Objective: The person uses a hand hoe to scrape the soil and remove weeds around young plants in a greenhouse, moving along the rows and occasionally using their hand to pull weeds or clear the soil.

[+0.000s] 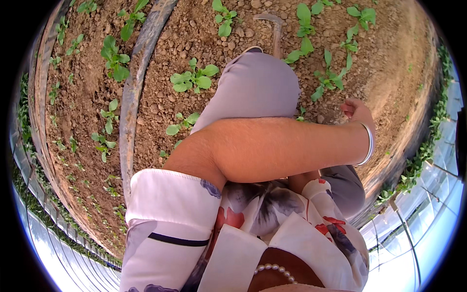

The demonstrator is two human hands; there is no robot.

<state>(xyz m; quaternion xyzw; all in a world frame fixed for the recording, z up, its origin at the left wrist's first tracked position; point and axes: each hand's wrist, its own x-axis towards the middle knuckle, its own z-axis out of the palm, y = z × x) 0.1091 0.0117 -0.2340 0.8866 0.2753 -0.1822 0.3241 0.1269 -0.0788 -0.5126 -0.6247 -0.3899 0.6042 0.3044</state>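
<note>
My left arm reaches across my body to the right. A silver bangle (369,144) circles its wrist. My left hand (359,109) hangs over bare soil with the fingers curled, and its grip is partly turned from view. Leafy green seedlings (330,81) grow a little beyond that hand. My right hand is out of view; only a bit of the right forearm (303,180) shows behind the left one. A small sickle-like tool (276,31) with a curved blade lies on the soil past my bent knee (261,85), its handle end hidden behind the knee.
Young plants (195,76) stand in the crumbly soil (160,98) to the left. A dark drip-irrigation tape (140,58) runs along the bed, with more seedlings (115,58) beyond it. Clear greenhouse sheeting (434,186) and a row of greenery (425,153) edge the right side.
</note>
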